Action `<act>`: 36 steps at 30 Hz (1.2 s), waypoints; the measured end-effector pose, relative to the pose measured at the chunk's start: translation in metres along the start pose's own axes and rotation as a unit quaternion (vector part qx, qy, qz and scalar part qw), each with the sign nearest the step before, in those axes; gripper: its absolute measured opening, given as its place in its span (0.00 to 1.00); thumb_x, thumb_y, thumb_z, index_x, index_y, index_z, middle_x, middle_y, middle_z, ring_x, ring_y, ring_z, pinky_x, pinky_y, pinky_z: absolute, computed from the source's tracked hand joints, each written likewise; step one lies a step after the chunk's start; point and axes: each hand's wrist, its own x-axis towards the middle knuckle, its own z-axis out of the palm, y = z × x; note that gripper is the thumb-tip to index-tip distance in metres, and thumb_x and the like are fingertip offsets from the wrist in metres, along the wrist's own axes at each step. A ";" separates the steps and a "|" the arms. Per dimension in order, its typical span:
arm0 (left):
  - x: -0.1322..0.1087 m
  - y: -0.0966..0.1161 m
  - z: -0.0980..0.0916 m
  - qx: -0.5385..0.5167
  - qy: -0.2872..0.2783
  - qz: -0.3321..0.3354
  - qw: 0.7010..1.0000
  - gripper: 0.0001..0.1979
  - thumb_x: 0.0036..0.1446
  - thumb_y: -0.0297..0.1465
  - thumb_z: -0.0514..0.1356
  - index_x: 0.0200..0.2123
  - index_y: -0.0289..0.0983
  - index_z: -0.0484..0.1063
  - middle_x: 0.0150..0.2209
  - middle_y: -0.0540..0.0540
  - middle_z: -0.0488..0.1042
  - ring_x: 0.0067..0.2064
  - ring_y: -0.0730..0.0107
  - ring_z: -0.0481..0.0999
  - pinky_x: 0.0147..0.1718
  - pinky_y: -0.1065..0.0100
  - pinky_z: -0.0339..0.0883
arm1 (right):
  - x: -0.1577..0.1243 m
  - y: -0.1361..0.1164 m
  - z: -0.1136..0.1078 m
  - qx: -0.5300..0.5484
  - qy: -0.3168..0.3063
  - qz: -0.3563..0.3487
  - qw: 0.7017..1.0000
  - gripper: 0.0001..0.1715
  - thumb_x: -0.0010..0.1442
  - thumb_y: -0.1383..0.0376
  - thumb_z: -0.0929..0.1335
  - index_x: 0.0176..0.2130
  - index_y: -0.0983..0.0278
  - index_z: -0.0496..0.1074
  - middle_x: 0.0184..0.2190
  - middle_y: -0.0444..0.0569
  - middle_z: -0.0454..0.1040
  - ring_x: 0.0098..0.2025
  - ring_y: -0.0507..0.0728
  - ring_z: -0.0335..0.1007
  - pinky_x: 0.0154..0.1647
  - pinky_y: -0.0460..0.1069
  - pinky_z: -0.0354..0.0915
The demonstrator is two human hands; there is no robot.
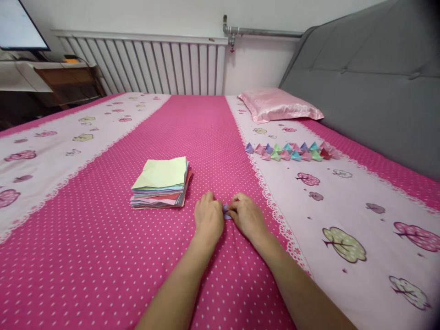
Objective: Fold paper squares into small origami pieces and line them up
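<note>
Between my two hands is a small folded piece of purple paper (pixel 226 211), low on the pink dotted bedsheet (pixel 165 256). My left hand (pixel 209 214) is closed at its left side, and the back of the hand hides most of the fingers. On the other side my right hand (pixel 246 214) pinches the paper between thumb and fingers. Much of the paper is covered by the hands, so its exact fold cannot be made out. Left of my hands lies a stack of square coloured paper (pixel 161 173), pale yellow on top.
Rows of small folded paper boats (pixel 296 155) in several colours stand on the right. Behind them lies a pink pillow (pixel 278 104) beside a grey headboard (pixel 364 78). A white radiator (pixel 154 66) lines the wall; a monitor (pixel 22 25) stands on a desk at far left.
</note>
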 end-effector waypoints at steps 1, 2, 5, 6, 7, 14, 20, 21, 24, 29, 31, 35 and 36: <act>0.000 0.000 0.000 -0.006 0.003 0.003 1.000 0.13 0.56 0.28 0.51 0.33 0.36 0.76 0.37 0.41 0.70 0.41 0.61 0.68 0.38 0.63 0.58 | 0.000 0.000 -0.001 0.000 -0.001 0.000 1.000 0.08 0.55 0.66 0.66 0.27 0.62 0.75 0.32 0.46 0.70 0.34 0.52 0.65 0.33 0.45 0.57; 0.000 -0.001 0.000 -0.011 0.006 0.006 1.000 0.13 0.55 0.28 0.51 0.33 0.36 0.76 0.37 0.41 0.70 0.41 0.61 0.68 0.38 0.63 0.58 | 0.001 0.000 -0.002 -0.001 -0.002 0.000 1.000 0.08 0.55 0.66 0.67 0.27 0.62 0.75 0.32 0.46 0.70 0.34 0.52 0.65 0.33 0.45 0.57; 0.001 -0.002 0.002 -0.022 0.004 0.004 1.000 0.12 0.55 0.29 0.52 0.33 0.37 0.76 0.37 0.42 0.70 0.40 0.62 0.68 0.37 0.64 0.58 | 0.001 -0.001 -0.004 -0.004 -0.005 0.001 1.000 0.07 0.54 0.66 0.67 0.28 0.61 0.75 0.33 0.46 0.71 0.35 0.52 0.66 0.33 0.45 0.57; 0.001 -0.002 0.003 -0.024 0.001 0.004 1.000 0.12 0.56 0.29 0.52 0.33 0.36 0.76 0.37 0.42 0.70 0.40 0.62 0.68 0.37 0.64 0.58 | 0.001 -0.001 -0.004 -0.006 -0.006 0.002 1.000 0.06 0.55 0.66 0.67 0.29 0.61 0.76 0.34 0.45 0.71 0.36 0.52 0.66 0.33 0.45 0.57; 0.001 -0.002 0.004 -0.028 -0.002 0.005 1.000 0.12 0.56 0.29 0.52 0.33 0.36 0.76 0.36 0.42 0.70 0.40 0.63 0.68 0.38 0.64 0.58 | 0.000 -0.001 -0.004 -0.010 -0.007 0.003 1.000 0.06 0.55 0.65 0.67 0.30 0.61 0.76 0.35 0.45 0.71 0.36 0.52 0.66 0.33 0.45 0.57; 0.004 -0.005 0.010 -0.045 0.008 0.023 0.999 0.09 0.52 0.30 0.55 0.31 0.37 0.76 0.35 0.43 0.70 0.40 0.64 0.67 0.37 0.67 0.58 | -0.005 -0.008 -0.010 -0.070 -0.038 0.044 0.996 0.09 0.56 0.62 0.65 0.35 0.59 0.75 0.36 0.47 0.71 0.37 0.54 0.69 0.31 0.46 0.58; 0.004 -0.005 0.009 -0.050 0.007 0.030 0.998 0.09 0.51 0.28 0.55 0.30 0.36 0.76 0.36 0.43 0.70 0.40 0.65 0.67 0.37 0.67 0.58 | -0.011 -0.020 -0.017 -0.126 -0.045 0.115 0.984 0.12 0.58 0.63 0.63 0.35 0.64 0.74 0.36 0.53 0.72 0.36 0.58 0.71 0.32 0.49 0.60; 0.004 -0.005 0.009 -0.050 0.008 0.033 0.998 0.09 0.51 0.28 0.55 0.30 0.36 0.76 0.36 0.43 0.70 0.40 0.65 0.67 0.37 0.67 0.58 | -0.012 -0.022 -0.018 -0.133 -0.045 0.122 0.983 0.13 0.58 0.63 0.62 0.35 0.64 0.74 0.36 0.53 0.73 0.36 0.59 0.71 0.31 0.50 0.61; 0.003 -0.005 0.008 -0.046 0.015 0.046 0.998 0.10 0.52 0.27 0.53 0.29 0.36 0.76 0.36 0.43 0.69 0.39 0.65 0.67 0.35 0.66 0.58 | -0.011 -0.022 -0.018 -0.148 -0.053 0.132 0.979 0.14 0.59 0.64 0.61 0.34 0.65 0.74 0.36 0.54 0.72 0.35 0.60 0.71 0.30 0.50 0.61; 0.002 -0.004 0.006 -0.039 0.013 0.056 0.998 0.12 0.54 0.27 0.52 0.29 0.36 0.76 0.37 0.43 0.70 0.39 0.65 0.68 0.36 0.66 0.59 | -0.008 -0.017 -0.015 -0.140 -0.056 0.118 0.982 0.11 0.57 0.64 0.62 0.33 0.64 0.74 0.37 0.51 0.71 0.36 0.58 0.71 0.29 0.49 0.61; 0.002 -0.003 0.007 -0.041 0.011 0.064 0.997 0.11 0.54 0.27 0.52 0.29 0.36 0.76 0.38 0.43 0.70 0.40 0.65 0.68 0.37 0.66 0.59 | -0.007 -0.015 -0.013 -0.139 -0.051 0.114 0.982 0.10 0.56 0.64 0.63 0.33 0.63 0.74 0.37 0.50 0.71 0.35 0.57 0.71 0.29 0.49 0.60; 0.002 -0.003 0.008 -0.041 0.000 0.069 0.997 0.11 0.54 0.27 0.53 0.30 0.36 0.76 0.38 0.43 0.70 0.41 0.64 0.68 0.38 0.66 0.59 | -0.006 -0.012 -0.011 -0.143 -0.050 0.108 0.983 0.10 0.56 0.63 0.64 0.33 0.63 0.74 0.37 0.50 0.70 0.34 0.56 0.71 0.29 0.48 0.60; 0.002 -0.003 0.008 -0.041 -0.003 0.066 0.997 0.11 0.54 0.27 0.53 0.30 0.36 0.76 0.38 0.43 0.70 0.41 0.64 0.68 0.39 0.66 0.59 | -0.006 -0.012 -0.011 -0.145 -0.050 0.103 0.983 0.10 0.56 0.63 0.63 0.33 0.63 0.74 0.36 0.50 0.70 0.34 0.56 0.70 0.28 0.48 0.59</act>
